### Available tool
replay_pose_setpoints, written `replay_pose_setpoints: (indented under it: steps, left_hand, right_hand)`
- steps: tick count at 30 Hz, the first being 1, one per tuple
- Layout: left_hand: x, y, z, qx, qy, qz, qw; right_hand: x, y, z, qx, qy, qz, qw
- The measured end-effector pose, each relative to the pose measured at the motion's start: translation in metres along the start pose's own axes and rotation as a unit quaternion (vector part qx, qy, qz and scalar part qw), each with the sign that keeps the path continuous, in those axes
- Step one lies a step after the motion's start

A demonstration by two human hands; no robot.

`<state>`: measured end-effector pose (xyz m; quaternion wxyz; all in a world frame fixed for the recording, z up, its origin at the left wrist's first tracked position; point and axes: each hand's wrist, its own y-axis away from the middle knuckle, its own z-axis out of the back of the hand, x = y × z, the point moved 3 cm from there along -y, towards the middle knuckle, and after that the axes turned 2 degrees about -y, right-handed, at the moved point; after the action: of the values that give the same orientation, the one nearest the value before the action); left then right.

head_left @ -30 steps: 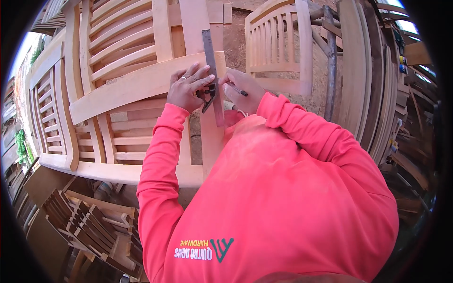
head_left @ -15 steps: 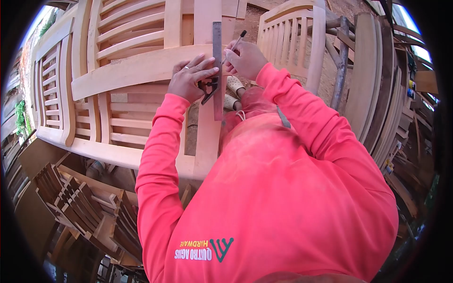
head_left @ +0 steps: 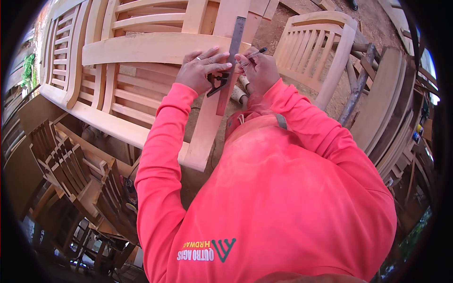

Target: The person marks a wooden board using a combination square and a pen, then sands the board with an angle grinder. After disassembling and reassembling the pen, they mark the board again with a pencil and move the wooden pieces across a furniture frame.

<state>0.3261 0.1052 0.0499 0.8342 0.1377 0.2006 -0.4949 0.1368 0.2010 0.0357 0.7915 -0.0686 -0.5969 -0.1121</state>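
A combination square lies across the right end of a curved wooden rail; its steel blade (head_left: 237, 35) points away from me and its black head (head_left: 218, 84) sits near the rail's front edge. My left hand (head_left: 200, 70) grips the square by the head, fingers stretched over the curved rail (head_left: 137, 49) to the blade. Just right of the blade, my right hand (head_left: 260, 70) pinches a pen (head_left: 257, 53) with a dark end, held slanted. Its tip is hidden by the fingers. Beneath the rail are slatted wooden frames (head_left: 137, 99).
A slatted chair back (head_left: 309, 52) stands to the right, beside a metal pipe (head_left: 356, 96) and stacked boards (head_left: 380, 94). Darker slatted wooden pieces (head_left: 71, 165) are at lower left. A pale board end (head_left: 203, 146) juts towards my body.
The view has shifted, so hands and work appear farther right and tilted. The pen now leans lower in my right hand. My left hand keeps hold of the square.
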Motion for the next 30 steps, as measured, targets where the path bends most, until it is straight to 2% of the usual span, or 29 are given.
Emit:
replay_pose_setpoints:
  steps: [2,5,8,11,14,17,20,23,26,29,30]
  left_hand:
    - [0.002,-0.001,-0.002,-0.003,-0.002,-0.001,1.0]
    - [0.002,-0.002,-0.002,0.001,-0.013,-0.001,1.0]
    - [0.0,-0.002,0.0,0.006,-0.007,0.013,1.0]
    - [-0.003,-0.003,0.002,0.007,-0.003,0.021,1.0]
    - [-0.003,0.0,0.002,-0.003,-0.001,0.018,1.0]
    - [0.002,-0.001,0.0,0.024,-0.021,0.012,0.999]
    - [0.003,-0.001,-0.002,0.009,-0.011,0.007,1.0]
    - [0.003,0.002,-0.004,0.001,-0.02,0.003,1.0]
    - [0.001,0.003,-0.001,-0.005,-0.012,-0.006,1.0]
    - [0.006,0.005,-0.006,-0.02,-0.021,-0.027,0.999]
    - [0.006,0.005,-0.006,-0.024,-0.022,-0.031,0.999]
  right_hand:
    - [0.002,-0.011,0.008,-0.016,-0.019,-0.032,0.999]
    - [0.012,0.006,0.003,0.022,0.038,0.063,0.997]
    - [0.021,0.01,0.003,0.077,0.048,0.063,0.994]
    - [0.019,-0.008,0.008,0.016,0.007,0.067,0.998]
    - [0.011,-0.003,0.006,0.001,-0.003,0.016,1.0]
    - [0.016,0.012,0.0,0.032,0.025,0.103,0.994]
    - [0.007,0.01,-0.001,-0.026,-0.013,0.024,0.999]
    - [0.01,0.024,-0.01,-0.083,0.064,0.105,0.989]
    - [0.034,0.057,-0.015,0.072,0.1,-0.009,0.992]
    - [0.096,0.071,0.015,-0.003,-0.063,-0.15,0.987]
    - [0.127,0.076,0.028,-0.02,-0.066,-0.121,0.99]
